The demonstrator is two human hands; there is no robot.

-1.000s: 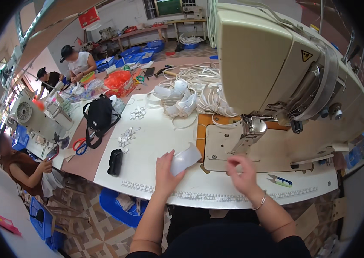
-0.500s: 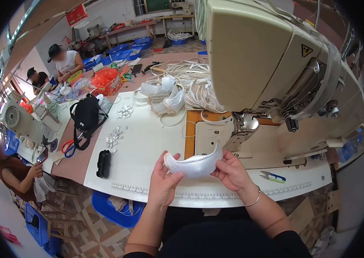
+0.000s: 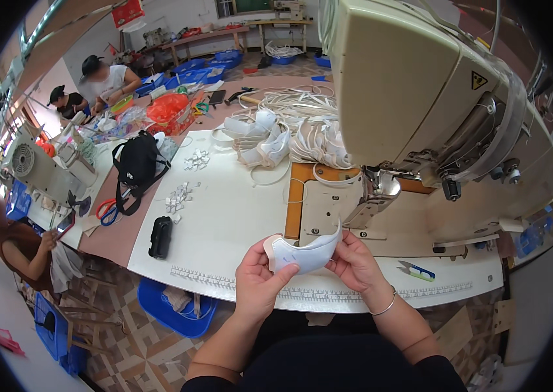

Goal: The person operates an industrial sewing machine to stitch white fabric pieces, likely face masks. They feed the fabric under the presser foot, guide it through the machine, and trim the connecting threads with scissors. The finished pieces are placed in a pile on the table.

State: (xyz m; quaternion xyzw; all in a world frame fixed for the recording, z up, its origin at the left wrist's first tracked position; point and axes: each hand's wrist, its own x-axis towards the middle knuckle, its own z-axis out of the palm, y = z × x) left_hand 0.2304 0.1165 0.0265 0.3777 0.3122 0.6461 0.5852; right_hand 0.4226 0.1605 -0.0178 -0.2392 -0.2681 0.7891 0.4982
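Between both hands I hold a white curved fabric piece (image 3: 307, 256) with a pale pink edge at its left end. My left hand (image 3: 265, 273) grips that end, thumb lying across the front. At the upper right tip, the fingers of my right hand (image 3: 353, 261) pinch the piece. It is held above the front of the white table (image 3: 224, 196), before the sewing machine (image 3: 394, 85). A pile of similar white pieces (image 3: 263, 140) sits beyond, beside the machine, with bundles of pale straps (image 3: 299, 104) behind.
Thread snips (image 3: 417, 270) lie right of my right hand. A black case (image 3: 160, 237) and small white pieces (image 3: 178, 196) are on the table's left. Farther left are a black bag (image 3: 138, 166) and red-and-blue scissors (image 3: 107, 212). A blue tub (image 3: 175, 310) stands below. Several people work at left.
The fabric piece has tilted, its left end turning to show more of its face and pink edge. My left hand has moved slightly right, its thumb farther across the piece. The view has shifted slightly.
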